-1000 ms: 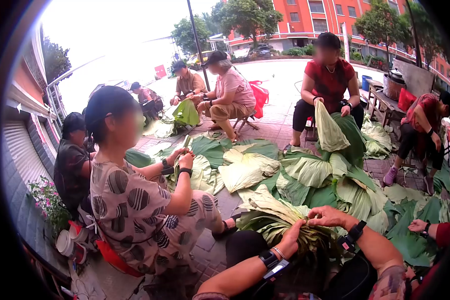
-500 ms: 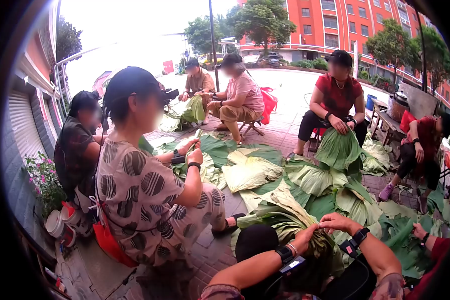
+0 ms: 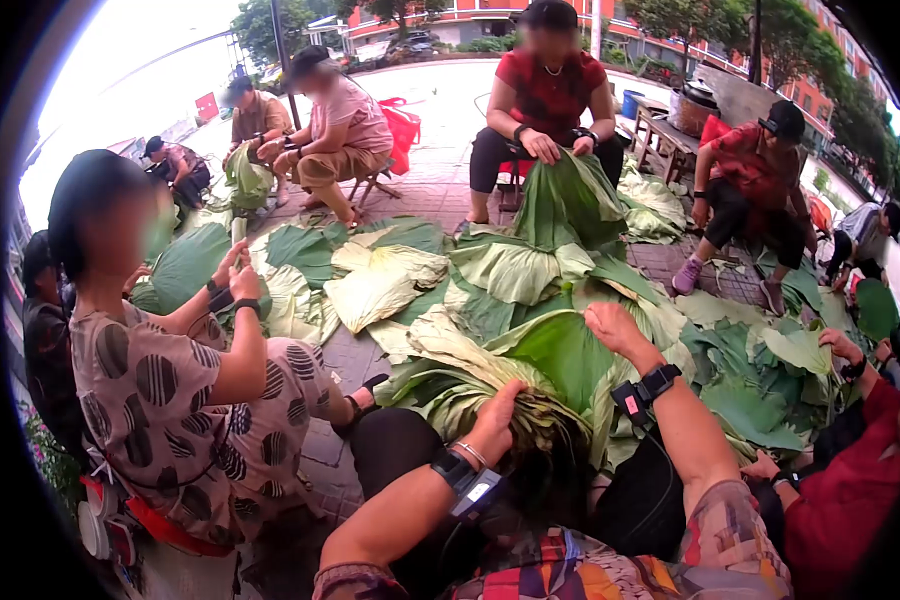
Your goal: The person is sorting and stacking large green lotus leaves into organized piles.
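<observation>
My left hand (image 3: 494,424) is closed on the near end of a thick bundle of large lotus leaves (image 3: 450,358), which fans out over my lap with pale and green folds. Beyond it, my right hand (image 3: 615,328) is held higher with its fingers curled at the edge of a bright green lotus leaf (image 3: 562,352). That leaf spreads between my hands against the bundle. The fingertips of my right hand are partly hidden. Both of my wrists carry dark straps with small devices.
Layers of lotus leaves (image 3: 390,275) cover the paving ahead. A person in a patterned top (image 3: 170,385) sits close on my left. A red-sleeved person (image 3: 850,480) is near on my right. Opposite, a seated person (image 3: 550,100) handles leaves. A wooden bench (image 3: 660,140) stands behind.
My view has turned right and down. My hands, close together before, are now apart: the right has moved up and away with a green leaf, the left stays on the bundle.
</observation>
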A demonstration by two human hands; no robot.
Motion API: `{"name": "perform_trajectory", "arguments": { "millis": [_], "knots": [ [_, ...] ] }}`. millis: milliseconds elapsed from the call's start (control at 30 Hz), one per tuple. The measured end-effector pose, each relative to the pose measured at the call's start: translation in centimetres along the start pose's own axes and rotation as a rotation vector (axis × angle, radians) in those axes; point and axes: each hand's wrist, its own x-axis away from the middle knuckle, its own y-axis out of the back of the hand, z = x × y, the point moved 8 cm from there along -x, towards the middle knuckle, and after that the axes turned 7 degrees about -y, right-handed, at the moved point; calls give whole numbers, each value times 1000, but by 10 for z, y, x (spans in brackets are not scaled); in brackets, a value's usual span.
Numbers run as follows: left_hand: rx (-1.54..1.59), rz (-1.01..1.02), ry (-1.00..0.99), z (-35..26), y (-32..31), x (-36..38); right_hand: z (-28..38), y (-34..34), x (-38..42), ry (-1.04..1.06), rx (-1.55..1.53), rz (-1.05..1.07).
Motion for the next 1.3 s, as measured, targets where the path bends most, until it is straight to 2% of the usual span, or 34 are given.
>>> {"name": "perform_trajectory", "arguments": {
  "millis": [67, 133, 167, 233, 267, 333, 400, 533, 567, 600, 667, 700, 767, 800, 867, 900, 1033, 1100, 1133, 1167, 1200, 1233, 1267, 1300],
  "knots": [
    [67, -17, 7, 3, 7, -9, -2, 22, -1, 93, -54, -116],
    [87, 22, -26, -3, 4, -5, 5, 76, 11, 86, -62, -457],
    [49, -14, -87, -8, 4, 0, 15, 85, 12, 86, -62, -458],
    [65, 8, -18, -2, 7, -7, 32, 111, 30, 186, 23, -630],
    [90, 19, 24, -1, 9, -9, 35, 111, 32, 186, 24, -630],
    [78, 28, 23, -11, -7, 5, 49, 112, 43, 305, 223, -675],
    [94, 7, 76, -8, -6, 5, 47, 108, 45, 284, 191, -655],
    [70, -17, 66, -10, -9, 11, -10, 0, 46, 54, 347, 120],
    [66, 8, 60, -10, -7, 5, -22, -23, 53, 18, 369, 250],
    [61, 24, 69, -5, -2, 2, -30, -47, 64, -71, 306, 506],
    [67, 32, 87, -4, -6, 5, 6, -48, 65, -156, -360, 631],
    [68, 31, 80, -4, -6, 2, 16, -45, 65, -156, -360, 631],
    [65, 20, 77, -4, -3, -1, 40, -46, 69, -170, -684, 712],
    [65, 20, 77, -1, 1, -4, 50, -48, 71, -170, -684, 712],
    [54, 8, 46, 3, 11, -14, 81, -52, 78, 23, -697, 767],
    [54, 8, 46, 1, 7, -11, 87, -46, 81, -70, -728, 824],
    [8, 35, 73, 19, -8, -8, 78, -55, 83, -26, -656, 828],
    [0, 87, 77, 2, -5, -1, 94, -57, 77, 18, -651, 843],
    [20, 115, 79, 6, -3, -3, 92, -60, 79, -5, -692, 860],
    [-53, 10, -24, -1, 7, -6, 101, -59, 79, 7, -693, 898],
    [27, 59, 48, 10, 9, -12, 96, -61, 85, -60, -725, 943],
    [42, 69, 90, 13, 6, -10, 101, -62, 86, -37, -837, 941],
    [-9, 16, 47, 8, 11, -8, 107, -51, 83, 104, -676, 840],
    [26, 35, 87, 16, 4, -5, 102, -57, 86, 68, -768, 847]
  ]
}}
